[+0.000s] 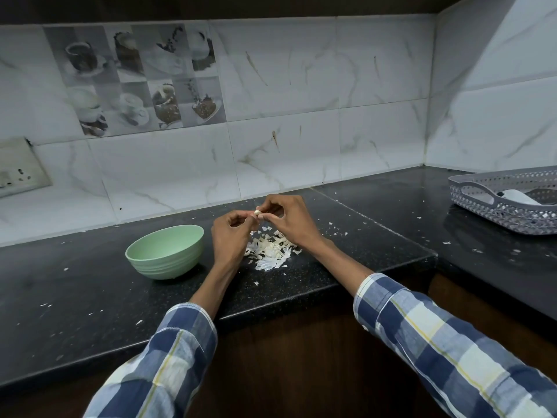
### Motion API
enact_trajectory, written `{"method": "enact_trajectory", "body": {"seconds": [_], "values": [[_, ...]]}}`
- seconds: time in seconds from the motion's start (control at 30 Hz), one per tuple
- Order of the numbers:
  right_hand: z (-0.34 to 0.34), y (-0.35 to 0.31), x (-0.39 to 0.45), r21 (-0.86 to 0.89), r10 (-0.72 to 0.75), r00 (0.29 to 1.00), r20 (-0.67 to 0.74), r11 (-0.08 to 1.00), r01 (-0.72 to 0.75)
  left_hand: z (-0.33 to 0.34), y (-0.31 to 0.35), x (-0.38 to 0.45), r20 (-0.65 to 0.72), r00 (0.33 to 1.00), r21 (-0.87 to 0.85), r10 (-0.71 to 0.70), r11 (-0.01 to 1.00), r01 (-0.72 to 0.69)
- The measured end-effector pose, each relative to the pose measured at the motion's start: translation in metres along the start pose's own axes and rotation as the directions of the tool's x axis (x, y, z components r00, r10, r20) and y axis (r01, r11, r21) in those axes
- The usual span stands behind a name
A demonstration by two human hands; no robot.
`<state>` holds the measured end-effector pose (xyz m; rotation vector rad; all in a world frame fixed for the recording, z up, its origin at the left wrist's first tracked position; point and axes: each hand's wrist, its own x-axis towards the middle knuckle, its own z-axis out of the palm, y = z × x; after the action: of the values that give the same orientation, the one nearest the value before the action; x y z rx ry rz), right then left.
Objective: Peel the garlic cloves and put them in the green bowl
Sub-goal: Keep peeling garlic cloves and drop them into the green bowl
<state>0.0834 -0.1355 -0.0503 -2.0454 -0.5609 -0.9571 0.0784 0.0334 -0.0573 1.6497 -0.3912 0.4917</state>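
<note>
One garlic clove (257, 212) sits pinched between my two hands, left hand (232, 233) and right hand (287, 220) both closed on it above the counter (90, 285), just right of the green bowl (164, 251). I judge it light, firm and slippery, best held at its ends. Papery skins (269, 250) lie heaped below, right of the bowl. The bowl's inside looks empty from here; the grey basket (506, 203), far right of the bowl, holds something white.

No readable text, label, brand, number or sign appears on anything here.
</note>
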Motion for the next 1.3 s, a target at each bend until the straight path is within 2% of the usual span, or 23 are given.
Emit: {"method": "enact_trajectory", "body": {"seconds": [0.5,0.63,0.87,1.03,1.13,1.3], "values": [[-0.001,-0.004,-0.002,0.098,0.067,0.995,0.069,0.992,-0.074,-0.002,0.0,-0.002,-0.04,0.999,-0.002,-0.037,0.999,0.037],[-0.004,-0.005,-0.002,0.192,0.142,0.979,0.145,0.967,-0.168,-0.002,0.0,-0.003,-0.072,0.996,0.024,-0.043,0.999,0.045],[-0.007,-0.007,0.001,0.358,0.297,0.917,0.266,0.853,-0.38,-0.001,0.0,-0.003,-0.058,0.998,0.009,-0.019,1.0,0.019],[-0.009,-0.007,0.003,0.519,0.435,0.821,0.369,0.636,-0.57,0.0,-0.001,-0.003,-0.015,1.0,0.016,-0.014,1.0,0.015],[-0.01,-0.006,0.004,0.544,0.465,0.788,0.403,0.571,-0.615,0.001,-0.002,-0.003,0.018,0.999,0.056,0.04,0.998,-0.041],[-0.012,-0.007,0.004,0.562,0.487,0.794,0.364,0.565,-0.604,0.005,-0.007,-0.003,0.003,0.995,0.151,0.098,0.984,-0.097]]}}
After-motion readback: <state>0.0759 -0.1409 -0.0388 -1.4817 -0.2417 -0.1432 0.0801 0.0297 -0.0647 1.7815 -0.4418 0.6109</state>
